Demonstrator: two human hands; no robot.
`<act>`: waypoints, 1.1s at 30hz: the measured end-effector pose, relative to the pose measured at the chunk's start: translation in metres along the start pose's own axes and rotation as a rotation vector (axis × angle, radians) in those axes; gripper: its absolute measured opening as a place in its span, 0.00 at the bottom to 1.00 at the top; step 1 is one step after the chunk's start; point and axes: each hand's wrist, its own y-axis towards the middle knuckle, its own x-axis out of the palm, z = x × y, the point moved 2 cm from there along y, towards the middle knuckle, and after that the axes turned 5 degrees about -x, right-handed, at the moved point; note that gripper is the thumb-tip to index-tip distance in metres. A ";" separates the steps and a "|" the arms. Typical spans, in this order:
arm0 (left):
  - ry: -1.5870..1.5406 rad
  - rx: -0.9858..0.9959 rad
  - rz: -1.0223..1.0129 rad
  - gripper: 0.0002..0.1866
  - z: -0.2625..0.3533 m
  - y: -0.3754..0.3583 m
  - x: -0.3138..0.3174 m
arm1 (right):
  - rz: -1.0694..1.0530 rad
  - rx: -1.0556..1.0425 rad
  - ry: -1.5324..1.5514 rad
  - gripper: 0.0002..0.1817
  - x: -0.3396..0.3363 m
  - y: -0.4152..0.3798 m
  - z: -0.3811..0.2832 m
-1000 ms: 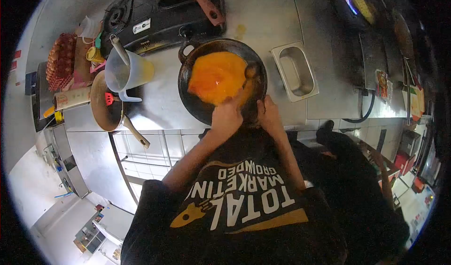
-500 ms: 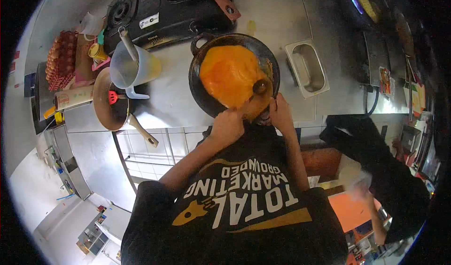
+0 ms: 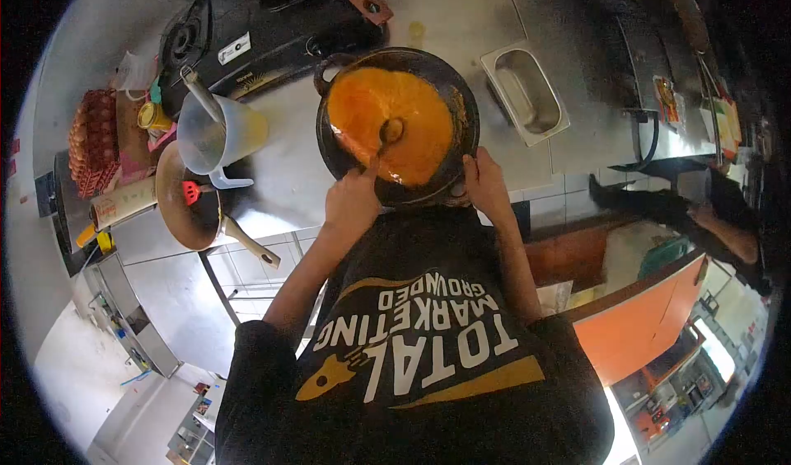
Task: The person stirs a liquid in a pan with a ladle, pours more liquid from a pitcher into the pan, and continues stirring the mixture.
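A dark wok (image 3: 329, 147) with a loop handle at its upper left sits on the steel counter, holding a pool of thick orange sauce (image 3: 424, 127). My left hand (image 3: 354, 201) is closed around the handle of a ladle (image 3: 390, 130), whose round head rests in the sauce left of the middle. At the wok's lower right rim, my right hand (image 3: 486, 186) grips the edge, fingers wrapped by the near handle. Part of that handle is hidden by the hand and shirt.
Left of the wok stand a plastic measuring jug (image 3: 206, 135) with a whisk, a frying pan (image 3: 177, 209) with a red spatula, and egg trays (image 3: 92, 143). A gas stove (image 3: 280, 44) lies beyond; a steel pan (image 3: 527, 94) is right. A co-worker's arm (image 3: 725, 232) shows at far right.
My left hand has swept the ladle from the wok's right side leftward through the sauce. My right hand stays at the rim. The co-worker has moved farther right, and the view has shifted slightly.
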 end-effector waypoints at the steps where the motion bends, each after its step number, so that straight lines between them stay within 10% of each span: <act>1: -0.024 0.015 -0.034 0.30 0.003 -0.006 0.001 | 0.021 -0.032 0.006 0.11 0.000 0.000 -0.001; 12: -0.446 0.270 0.200 0.25 0.057 0.011 0.027 | 0.010 -0.009 -0.030 0.12 0.008 -0.002 0.016; 33: -0.161 0.145 0.183 0.35 0.051 0.059 0.011 | 0.101 0.023 -0.113 0.15 0.016 -0.007 0.020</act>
